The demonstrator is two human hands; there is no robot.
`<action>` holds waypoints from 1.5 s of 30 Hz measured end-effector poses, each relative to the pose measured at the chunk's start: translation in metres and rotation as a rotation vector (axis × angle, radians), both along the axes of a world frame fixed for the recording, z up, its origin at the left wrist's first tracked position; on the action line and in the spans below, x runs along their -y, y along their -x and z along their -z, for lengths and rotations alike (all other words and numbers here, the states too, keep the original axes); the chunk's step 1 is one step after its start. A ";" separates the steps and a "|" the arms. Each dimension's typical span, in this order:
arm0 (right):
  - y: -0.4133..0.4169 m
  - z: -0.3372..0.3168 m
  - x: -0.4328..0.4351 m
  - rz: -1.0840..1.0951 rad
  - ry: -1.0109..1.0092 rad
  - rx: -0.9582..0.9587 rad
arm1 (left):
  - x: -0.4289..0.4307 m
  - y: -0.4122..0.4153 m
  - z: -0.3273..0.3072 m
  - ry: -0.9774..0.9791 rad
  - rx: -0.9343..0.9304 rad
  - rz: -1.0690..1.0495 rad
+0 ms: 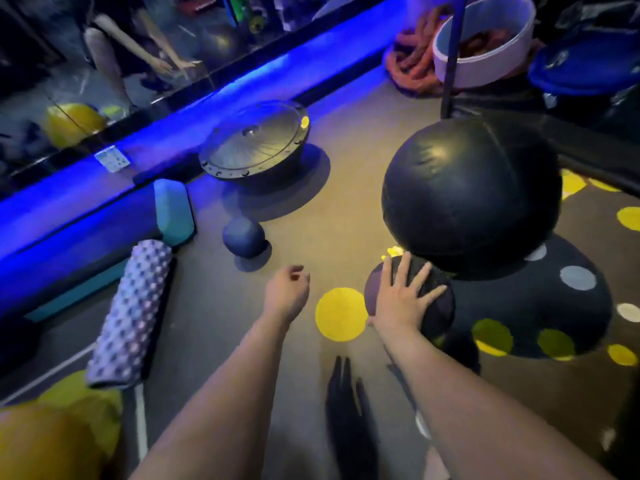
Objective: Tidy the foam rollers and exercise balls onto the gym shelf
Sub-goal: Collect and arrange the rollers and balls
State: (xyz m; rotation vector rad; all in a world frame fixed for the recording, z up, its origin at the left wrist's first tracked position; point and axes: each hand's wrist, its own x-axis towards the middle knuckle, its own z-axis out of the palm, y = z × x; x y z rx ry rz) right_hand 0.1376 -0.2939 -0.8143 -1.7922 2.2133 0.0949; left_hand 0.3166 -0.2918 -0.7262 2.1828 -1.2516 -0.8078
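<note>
My right hand (403, 299) lies spread flat on a small dark ball (434, 311) on the floor, fingers apart over its top. Just behind it rests a large black exercise ball (471, 188). My left hand (287, 291) hovers over the floor with fingers loosely curled, holding nothing. A small blue ball (244, 237) sits a short way beyond that hand. A knobbly purple foam roller (130, 313) lies at the left, and a teal foam block (173, 211) leans by the mirror base.
An upside-down balance dome (256, 140) sits near the blue-lit mirror wall (138, 150). A yellow ball (59, 434) is at the bottom left. A white bin (485, 60) with orange ropes, a black pole (452, 57) and a blue disc (585, 64) stand at the back right. A dotted rug (588, 393) covers the right floor.
</note>
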 end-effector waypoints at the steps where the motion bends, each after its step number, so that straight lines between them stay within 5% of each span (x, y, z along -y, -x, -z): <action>1: -0.008 0.000 0.010 -0.013 -0.038 -0.036 | 0.011 -0.009 0.002 0.037 0.025 0.002; 10: -0.073 0.000 0.099 -0.012 -0.082 -0.322 | 0.145 -0.134 0.070 0.096 0.452 0.053; 19: -0.083 -0.017 0.151 -0.075 -0.102 -0.385 | 0.233 -0.199 0.138 -0.084 0.420 -0.116; 24: -0.084 -0.020 0.143 -0.059 -0.010 -0.376 | 0.202 -0.168 0.140 -0.070 0.419 0.060; 27: -0.089 -0.018 0.139 -0.003 0.093 -0.355 | 0.171 -0.120 0.139 -0.055 0.505 0.369; 29: -0.084 -0.016 0.132 0.049 0.205 -0.347 | 0.149 -0.085 0.142 0.020 0.550 0.583; 34: -0.059 -0.006 0.096 0.144 0.385 -0.403 | 0.112 -0.059 0.129 0.317 0.614 0.703; 40: -0.047 -0.012 0.088 0.014 0.319 -0.374 | 0.108 -0.083 0.059 0.290 0.568 0.657; 42: -0.051 -0.021 0.087 -0.078 0.344 -0.352 | 0.126 -0.089 0.046 0.287 0.495 0.416; 45: -0.060 -0.034 0.073 0.047 0.382 -0.274 | 0.150 -0.113 0.055 -0.044 0.197 0.066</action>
